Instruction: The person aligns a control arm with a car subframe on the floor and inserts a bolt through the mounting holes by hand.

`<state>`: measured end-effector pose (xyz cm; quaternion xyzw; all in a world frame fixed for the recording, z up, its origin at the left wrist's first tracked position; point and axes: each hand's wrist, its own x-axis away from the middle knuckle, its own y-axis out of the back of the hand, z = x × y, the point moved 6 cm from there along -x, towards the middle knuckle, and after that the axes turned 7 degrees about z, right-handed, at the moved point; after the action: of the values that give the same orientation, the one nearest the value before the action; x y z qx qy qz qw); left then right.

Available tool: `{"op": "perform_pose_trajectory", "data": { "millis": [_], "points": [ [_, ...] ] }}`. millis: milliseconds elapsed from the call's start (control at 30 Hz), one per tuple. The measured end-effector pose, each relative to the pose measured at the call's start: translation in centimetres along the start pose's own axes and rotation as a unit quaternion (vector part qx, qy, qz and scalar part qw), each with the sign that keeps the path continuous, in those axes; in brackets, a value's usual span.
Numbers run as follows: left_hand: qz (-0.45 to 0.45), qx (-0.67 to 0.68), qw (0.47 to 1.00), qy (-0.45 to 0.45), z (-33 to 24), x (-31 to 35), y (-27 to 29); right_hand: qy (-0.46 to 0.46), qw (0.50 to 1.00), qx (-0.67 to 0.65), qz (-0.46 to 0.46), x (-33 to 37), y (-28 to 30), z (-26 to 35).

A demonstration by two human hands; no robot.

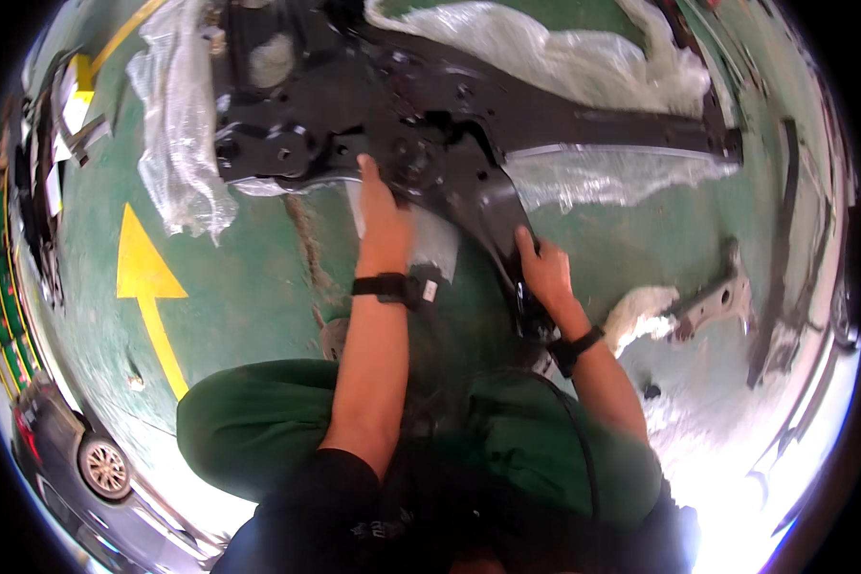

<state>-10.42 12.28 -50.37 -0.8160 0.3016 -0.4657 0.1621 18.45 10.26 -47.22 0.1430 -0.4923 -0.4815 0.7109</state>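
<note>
A large black metal car subframe [469, 187] lies across the floor in front of me, with several holes and long arms reaching out. My left hand [385, 228] is closed on its near edge, thumb on top, the other fingers partly blurred and hidden. Farther right, my right hand [547, 273] grips the arm that slopes toward me; its thumb rests on the upper face. Each wrist wears a black band. Clear bubble wrap [174, 120] lies at the subframe's left end, and another crumpled sheet of wrap [555, 62] is along its far side.
A yellow arrow [150, 273] is painted on the green floor to the left. At right lie a loose metal bracket [717, 301], partly wrapped, and a long dark strip [787, 201]. A dark car [67, 469] stands at the lower left, near green shelving [10, 297].
</note>
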Motion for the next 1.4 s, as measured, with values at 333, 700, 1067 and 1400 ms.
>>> {"op": "perform_pose_trajectory", "data": {
  "millis": [333,700,1067,1400],
  "points": [
    [0.044,0.003,0.999,-0.001,-1.0,0.7,-0.8,0.005,1.000,-0.027,-0.012,-0.5,0.0,0.3],
    [0.019,-0.054,0.997,0.046,-0.3,0.4,-0.4,0.001,1.000,-0.018,0.000,-0.3,0.1,0.1],
    [0.028,-0.109,0.993,0.039,0.6,-0.1,0.7,0.043,0.998,0.043,-0.001,0.4,1.4,2.3],
    [0.018,-0.071,0.997,0.017,1.0,-0.4,0.9,0.057,0.996,0.069,-0.001,0.7,1.5,3.0]
  ]
}}
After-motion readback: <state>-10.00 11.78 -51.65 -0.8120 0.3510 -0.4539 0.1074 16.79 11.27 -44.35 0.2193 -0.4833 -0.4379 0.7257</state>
